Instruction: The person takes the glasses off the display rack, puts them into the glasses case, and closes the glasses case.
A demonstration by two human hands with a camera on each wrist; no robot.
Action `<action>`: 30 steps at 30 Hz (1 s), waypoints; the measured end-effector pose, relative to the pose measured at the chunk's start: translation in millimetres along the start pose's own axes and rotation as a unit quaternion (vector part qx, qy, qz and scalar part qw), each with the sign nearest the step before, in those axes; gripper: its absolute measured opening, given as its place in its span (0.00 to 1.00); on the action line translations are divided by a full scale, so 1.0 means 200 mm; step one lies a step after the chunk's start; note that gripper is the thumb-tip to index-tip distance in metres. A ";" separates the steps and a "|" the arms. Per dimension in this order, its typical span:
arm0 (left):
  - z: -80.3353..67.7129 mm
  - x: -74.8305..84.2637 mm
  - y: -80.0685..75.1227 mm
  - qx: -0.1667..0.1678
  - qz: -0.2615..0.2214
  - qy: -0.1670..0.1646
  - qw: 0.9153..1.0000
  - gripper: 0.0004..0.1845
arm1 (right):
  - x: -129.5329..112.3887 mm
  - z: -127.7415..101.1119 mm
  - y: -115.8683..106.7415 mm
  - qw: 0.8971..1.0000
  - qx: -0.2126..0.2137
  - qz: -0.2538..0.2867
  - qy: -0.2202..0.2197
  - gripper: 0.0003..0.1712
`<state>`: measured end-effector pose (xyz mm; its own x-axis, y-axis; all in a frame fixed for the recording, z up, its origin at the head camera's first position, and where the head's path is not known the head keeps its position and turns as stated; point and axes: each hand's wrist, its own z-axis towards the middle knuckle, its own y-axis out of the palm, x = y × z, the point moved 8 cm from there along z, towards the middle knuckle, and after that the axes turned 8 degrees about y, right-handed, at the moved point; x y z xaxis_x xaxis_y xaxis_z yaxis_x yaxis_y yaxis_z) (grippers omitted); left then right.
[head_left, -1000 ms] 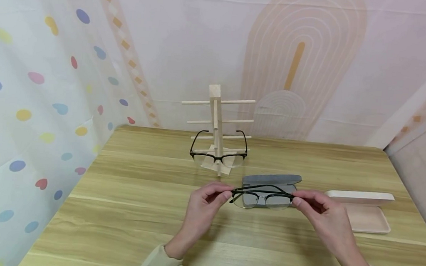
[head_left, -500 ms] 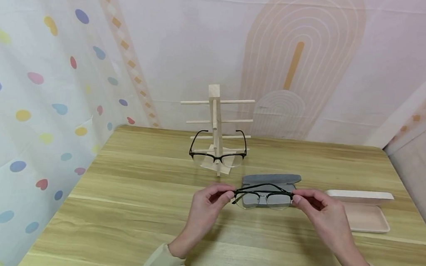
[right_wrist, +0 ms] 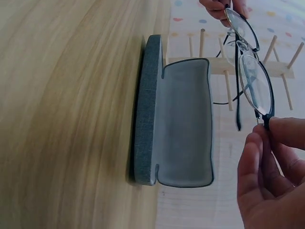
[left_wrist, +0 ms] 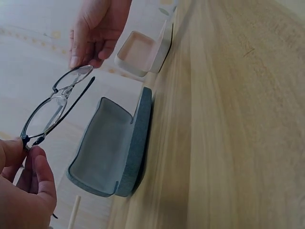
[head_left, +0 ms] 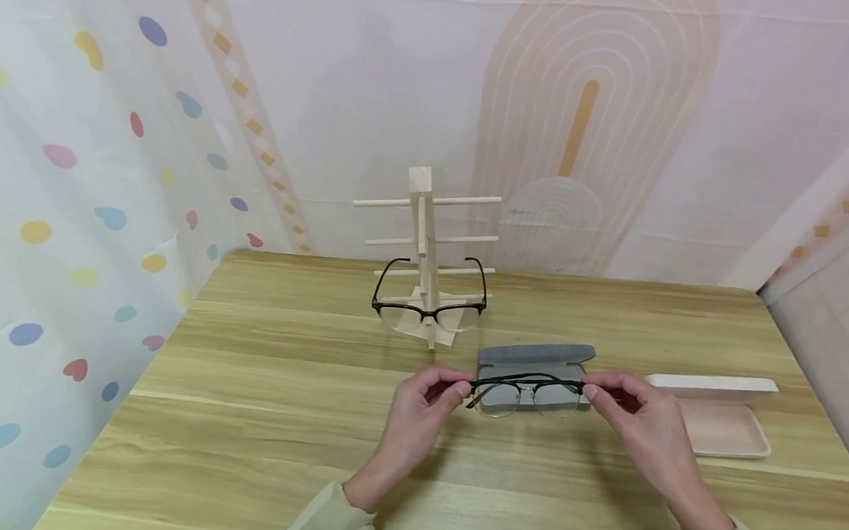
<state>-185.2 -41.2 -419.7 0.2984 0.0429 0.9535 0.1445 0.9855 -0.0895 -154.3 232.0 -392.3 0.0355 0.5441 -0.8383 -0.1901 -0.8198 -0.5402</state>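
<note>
Left hand (head_left: 417, 402) and right hand (head_left: 633, 414) each pinch one end of the black glasses (head_left: 525, 392), held level just above the open grey case (head_left: 534, 365) on the wooden table (head_left: 270, 419). Second pair hangs on the wooden rack (head_left: 424, 240) behind; open pink case (head_left: 720, 409) sits right of the grey one

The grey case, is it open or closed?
Open. The grey case lies on the table with its lid swung back, its hollow inside showing and empty in both wrist views.
</note>
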 end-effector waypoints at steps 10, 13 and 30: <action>0.00 -0.04 0.02 0.007 -0.006 -0.024 1.000 0.07 | 0.03 0.02 0.01 1.000 -0.006 -0.010 0.008 0.12; 0.01 -0.06 0.03 0.014 -0.013 -0.033 0.999 0.06 | 0.04 0.02 0.02 1.000 -0.017 -0.007 0.023 0.13; 0.03 -0.14 0.07 0.062 -0.054 -0.065 0.994 0.09 | 0.10 0.07 0.04 0.999 -0.032 -0.007 0.037 0.15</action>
<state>-197.2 -28.7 -446.5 0.1613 -0.0507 0.9856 0.0483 0.9979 0.0434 -169.5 238.7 -412.0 0.1100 0.5432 -0.8324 -0.1255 -0.8231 -0.5538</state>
